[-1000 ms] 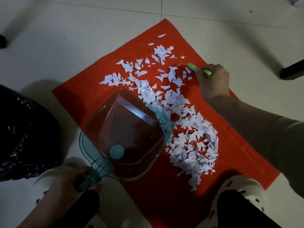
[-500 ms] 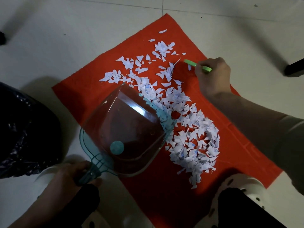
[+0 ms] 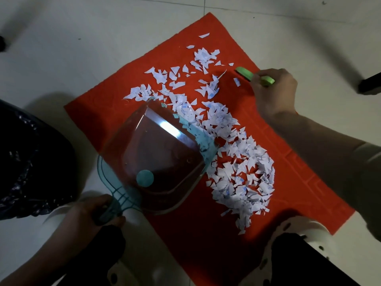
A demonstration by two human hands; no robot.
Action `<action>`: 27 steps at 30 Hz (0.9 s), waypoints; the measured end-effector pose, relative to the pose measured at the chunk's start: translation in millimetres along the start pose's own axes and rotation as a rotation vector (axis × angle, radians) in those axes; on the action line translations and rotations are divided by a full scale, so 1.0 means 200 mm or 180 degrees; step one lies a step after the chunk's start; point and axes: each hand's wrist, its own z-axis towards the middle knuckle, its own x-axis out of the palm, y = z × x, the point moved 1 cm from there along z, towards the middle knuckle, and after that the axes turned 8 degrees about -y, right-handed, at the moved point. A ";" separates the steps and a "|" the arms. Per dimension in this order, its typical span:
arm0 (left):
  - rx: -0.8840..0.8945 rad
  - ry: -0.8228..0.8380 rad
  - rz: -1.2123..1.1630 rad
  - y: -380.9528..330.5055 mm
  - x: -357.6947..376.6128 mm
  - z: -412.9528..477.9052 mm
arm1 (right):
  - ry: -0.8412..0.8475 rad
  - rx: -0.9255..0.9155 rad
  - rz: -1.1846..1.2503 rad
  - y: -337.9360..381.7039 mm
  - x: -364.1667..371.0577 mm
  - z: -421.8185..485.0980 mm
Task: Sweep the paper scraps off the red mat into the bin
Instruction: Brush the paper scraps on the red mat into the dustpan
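The white paper scraps (image 3: 243, 172) lie in a big heap on the red cloth mat (image 3: 206, 234), which sits on the pale tiled floor (image 3: 82, 58). The left hand (image 3: 92, 215) has its grip curled round the handle of a see-through blue-green plastic dustpan (image 3: 160, 153), whose front edge touches the heap. The right hand (image 3: 274, 91) has its grip wrapped round a green plastic handle (image 3: 244, 72) at the far side of the mat. A bin with a black bag (image 3: 31, 162) sits to the left, off the mat. A white shoe with holes (image 3: 309, 230) stands at the mat's near edge.

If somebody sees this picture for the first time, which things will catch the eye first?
The bright red mat on the pale floor stands out, with white paper scraps in a curved band across it. A clear teal dustpan, gripped by the left hand, meets the scraps from the left; the right hand grips a green tool at the mat's far edge.
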 end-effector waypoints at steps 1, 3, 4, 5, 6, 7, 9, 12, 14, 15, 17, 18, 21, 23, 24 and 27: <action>0.0036 0.0031 -0.0117 -0.02 -0.02 0.00 | 0.0106 0.0042 -0.0022 0.00 0.01 0.01; -0.0029 0.0022 -0.0286 0.00 -0.05 0.02 | 0.0331 0.0055 0.0015 0.02 0.03 0.00; -0.0101 0.0007 -0.0310 -0.01 -0.06 0.02 | 0.0402 0.0044 0.0087 0.03 0.02 -0.02; -0.0123 -0.0024 -0.0339 -0.01 -0.08 0.03 | 0.0441 0.0031 0.0172 0.03 0.02 -0.04; -0.0112 -0.0054 -0.0314 -0.01 -0.09 0.03 | 0.0459 -0.0001 0.0250 0.04 0.01 -0.06; -0.0140 -0.0074 -0.0306 -0.01 -0.10 0.04 | 0.0456 -0.0061 0.0298 0.05 0.00 -0.08; -0.0182 -0.0052 -0.0287 -0.02 -0.11 0.04 | 0.0340 -0.0223 0.0341 0.06 -0.02 -0.08; -0.0240 -0.0014 -0.0361 -0.08 -0.10 0.06 | 0.0117 -0.0263 0.0205 0.05 -0.01 -0.04; -0.0281 -0.0087 -0.0493 -0.13 -0.07 0.07 | 0.0099 -0.0205 0.0078 0.03 0.01 -0.03; -0.0320 -0.0087 -0.0596 -0.16 -0.06 0.07 | 0.0137 -0.0207 0.0040 0.03 0.02 -0.03; -0.0421 -0.0085 -0.0782 -0.19 -0.03 0.07 | 0.0325 -0.0284 -0.0026 0.02 0.03 -0.05; -0.0457 -0.0133 -0.0823 -0.21 -0.03 0.06 | 0.0421 -0.0298 -0.0008 0.01 0.03 -0.06; -0.0443 -0.0294 -0.0726 -0.24 0.00 0.03 | 0.0381 -0.0231 0.0258 0.02 0.01 -0.08; -0.0430 -0.0372 -0.0590 -0.25 0.01 0.00 | 0.0199 -0.0389 0.0298 0.03 -0.01 -0.08; -0.0434 -0.0376 -0.0514 -0.24 0.02 -0.02 | 0.0158 -0.0453 0.0258 0.04 -0.02 -0.08; -0.0433 -0.0389 -0.0342 -0.22 0.03 -0.05 | 0.0359 -0.0460 0.0025 0.04 0.00 -0.07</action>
